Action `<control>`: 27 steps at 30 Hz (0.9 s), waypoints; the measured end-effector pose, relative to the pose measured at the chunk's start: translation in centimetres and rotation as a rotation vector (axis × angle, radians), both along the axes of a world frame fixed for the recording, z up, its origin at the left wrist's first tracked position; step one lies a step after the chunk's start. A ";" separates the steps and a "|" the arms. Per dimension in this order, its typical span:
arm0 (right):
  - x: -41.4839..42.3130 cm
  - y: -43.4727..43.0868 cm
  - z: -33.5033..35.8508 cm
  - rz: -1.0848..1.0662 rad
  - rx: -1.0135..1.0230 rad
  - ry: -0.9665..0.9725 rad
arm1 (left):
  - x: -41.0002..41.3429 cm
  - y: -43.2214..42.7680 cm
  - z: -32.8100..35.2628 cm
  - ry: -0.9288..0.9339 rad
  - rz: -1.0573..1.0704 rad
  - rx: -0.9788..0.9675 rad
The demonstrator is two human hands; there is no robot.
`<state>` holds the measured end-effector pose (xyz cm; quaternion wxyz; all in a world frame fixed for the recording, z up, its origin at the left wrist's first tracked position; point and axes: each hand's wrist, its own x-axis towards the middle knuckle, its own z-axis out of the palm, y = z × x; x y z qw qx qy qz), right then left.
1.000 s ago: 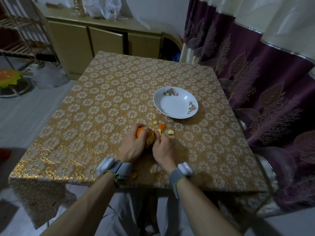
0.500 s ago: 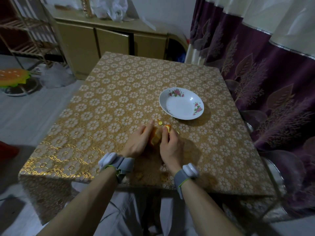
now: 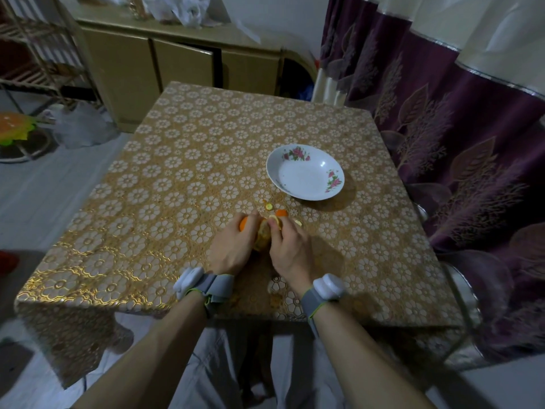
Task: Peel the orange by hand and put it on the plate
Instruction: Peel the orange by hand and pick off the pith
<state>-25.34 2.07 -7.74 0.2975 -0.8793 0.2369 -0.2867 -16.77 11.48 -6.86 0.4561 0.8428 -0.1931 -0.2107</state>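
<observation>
Two-handed hold on the orange (image 3: 262,235), low over the table (image 3: 177,172). Tucked between left hand (image 3: 233,250) and right hand (image 3: 290,249), fingers curled tight round it. Near the plate (image 3: 300,178), not touching; peel bits (image 3: 281,213) in between.

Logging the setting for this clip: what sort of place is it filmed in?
Most likely a room in a home, perhaps a dining area: a table under a gold flower-patterned cloth, a low wooden cabinet along the wall behind it, and a heavy purple curtain on the right.
</observation>
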 end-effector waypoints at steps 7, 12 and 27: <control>0.9 1.4 0.3 -0.248 0.324 -0.016 | -0.3 0.4 0.0 0.002 0.050 -0.112; 1.6 0.1 0.1 -0.423 0.752 -0.147 | -0.1 0.8 0.4 0.062 0.107 -0.237; -0.1 -0.9 1.1 -0.016 0.417 0.089 | 0.6 1.7 1.2 0.410 0.228 -0.394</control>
